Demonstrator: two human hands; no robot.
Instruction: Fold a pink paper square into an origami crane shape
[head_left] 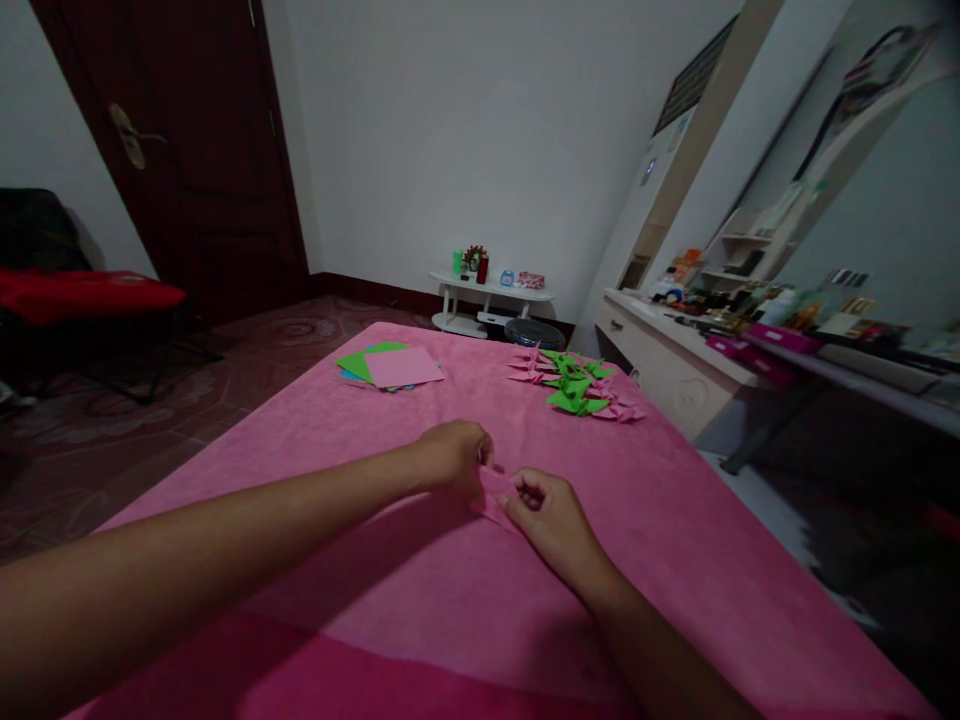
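Observation:
A small folded piece of pink origami paper (495, 488) is held just above the pink cloth, between my two hands. My left hand (456, 455) is closed on its left end, with the fingertips partly hidden behind the paper. On the right end, the thumb and fingers of my right hand (551, 515) pinch the same paper. Farther off to the left lies a fanned stack of square paper sheets (405, 367) in pink, green and blue. A cluster of folded paper cranes (576, 385), pink and green, sits at the far right.
The pink cloth (300, 560) covers the whole work surface. A cluttered dressing table (675, 345) with a mirror stands along the right. Beyond the far edge is a low white stand (491, 290) with small items. At the left are a red-covered chair (82, 295) and a dark door (180, 150).

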